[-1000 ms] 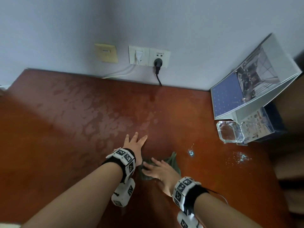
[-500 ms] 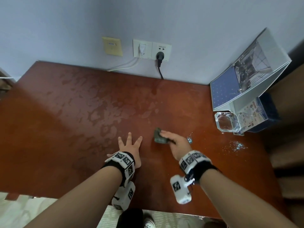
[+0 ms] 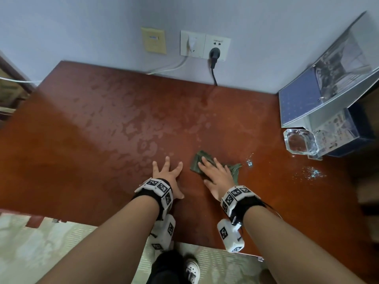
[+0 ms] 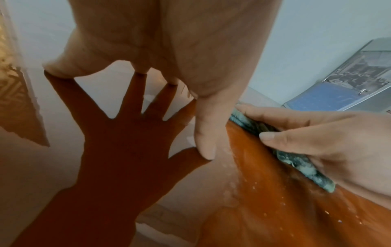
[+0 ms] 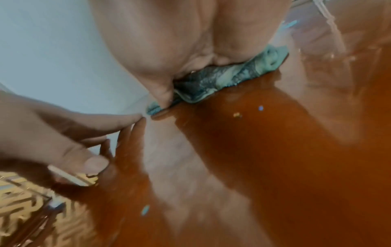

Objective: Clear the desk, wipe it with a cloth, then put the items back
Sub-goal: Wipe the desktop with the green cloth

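The left hand [image 3: 167,177] lies flat on the bench [image 3: 82,140], fingers [image 4: 205,137] straight and spread, holding nothing; its palm rests near the front edge. Just to its right, the right hand [image 3: 215,177] presses a green cloth [image 3: 198,160] onto the wood with straight fingers [image 4: 281,135] laid over it. The two hands are close together but apart in the head view. The cloth is crumpled and folded under the palm, and parts of it stick out beyond the fingertips and on the far right side of the hand. From the right wrist view the cloth [image 5: 222,78] bunches under the heel of the hand, though that picture is blurred, so how the thumb sits is hard to tell.

The bench top is glossy red-brown, with pale wet patches [image 3: 131,128] spread over its middle and left. Small bright specks [image 3: 311,173] lie on the wood to the right of the cloth. In the far right corner a glass ashtray [image 3: 299,141] sits just in front of a dark blue box [image 3: 348,132], and an open binder [image 3: 320,95] leans above them against the wall. On the wall behind the bench are a socket [image 3: 205,46] with a black plug [image 3: 214,53] and a yellow plate [image 3: 153,40].
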The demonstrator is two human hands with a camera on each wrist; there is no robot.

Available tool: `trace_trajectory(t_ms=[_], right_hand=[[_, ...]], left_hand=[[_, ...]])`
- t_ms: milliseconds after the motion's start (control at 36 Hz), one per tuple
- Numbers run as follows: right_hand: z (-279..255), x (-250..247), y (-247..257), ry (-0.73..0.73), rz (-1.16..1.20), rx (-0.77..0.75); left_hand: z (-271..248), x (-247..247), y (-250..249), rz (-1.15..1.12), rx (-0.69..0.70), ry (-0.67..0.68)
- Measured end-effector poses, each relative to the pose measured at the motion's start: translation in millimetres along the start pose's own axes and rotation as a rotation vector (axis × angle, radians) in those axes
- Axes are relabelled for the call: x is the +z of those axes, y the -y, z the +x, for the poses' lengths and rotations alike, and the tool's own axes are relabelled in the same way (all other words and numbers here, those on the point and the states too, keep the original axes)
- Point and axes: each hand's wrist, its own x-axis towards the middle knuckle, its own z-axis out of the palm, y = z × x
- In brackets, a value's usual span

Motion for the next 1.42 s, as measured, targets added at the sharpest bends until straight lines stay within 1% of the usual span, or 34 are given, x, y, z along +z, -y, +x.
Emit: trace_trajectory(t_ms=[167,333,417,500,556,611,667,722,750,778,833,889,917,972,1000,1056,1139,1194,1250,1333,1361,1417], right_hand=[[-19.5,24.0,13.8,-0.012,0.006,-0.12],[-41.3,39.4,27.9,0.006,-0.007,-0.192],[-51.3,41.1,34.7,0.008,0.016,-0.201],[-63.5,47.3,39.2,-0.059,0.075,-0.248],[-71.7,51.5,40.1,-0.088,0.126,-0.264],[-77.8,49.7,39.8,-0.055,0.122,-0.282],[-82.6,45.2,36.7,0.007,0.106,-0.294],[-90.5,40.0,31.4,0.018,0.173,-0.229],[-95.3,36.9,28.9,-0.014,0.249,-0.161],[-100.6,33.8,25.8,-0.071,0.347,-0.083],[-111.1,31.0,14.7,-0.267,0.507,0.051],[-119.5,35.0,1.1,-0.435,0.478,0.202],[-122.7,39.3,-4.0,-0.473,0.433,0.302],[-129.3,53.1,-2.7,-0.464,0.382,0.463],[-132.1,62.2,2.6,-0.435,0.348,0.51],[-134.3,78.6,21.3,-0.382,0.266,0.578],[-128.9,91.6,53.7,-0.36,0.243,0.621],[-123.0,95.3,74.4,-0.34,0.246,0.593],[-117.3,99.5,95.3,-0.336,0.25,0.5],[-111.9,106.3,121.6,-0.311,0.229,0.3],[-110.8,108.0,127.7,-0.284,0.216,0.229],[-108.3,108.9,136.2,-0.178,0.16,0.079]], left_hand=[[-2.5,-2.9,-3.7,0.082,0.005,-0.004],[-0.5,-5.6,0.3,0.077,0.018,0.017],[-7.1,-10.1,5.2,0.111,0.056,0.041],[-18.4,-5.4,12.0,0.162,0.121,0.065],[-25.2,5.2,16.2,0.201,0.167,0.054],[-31.4,16.3,21.2,0.231,0.198,0.029],[-36.3,25.6,27.8,0.237,0.221,0.012],[-38.0,33.5,35.9,0.207,0.229,-0.007],[-37.5,36.9,40.4,0.184,0.223,-0.02],[-36.5,40.3,45.1,0.164,0.21,-0.034],[-34.2,45.5,53.7,0.133,0.174,-0.066],[-32.8,49.4,60.3,0.111,0.14,-0.089],[-32.9,51.4,62.9,0.1,0.126,-0.097],[-36.7,55.0,65.6,0.082,0.113,-0.106],[-38.8,56.8,66.5,0.079,0.109,-0.108],[-42.9,59.9,66.8,0.072,0.11,-0.105],[-45.8,62.7,69.7,0.067,0.112,-0.121],[-47.8,64.2,71.6,0.054,0.118,-0.127],[-51.9,63.7,72.3,0.037,0.129,-0.133],[-59.3,58.3,71.6,0.019,0.155,-0.173],[-62.4,55.4,71.5,0.014,0.16,-0.192],[-69.4,49.1,70.6,0.0,0.172,-0.229]])
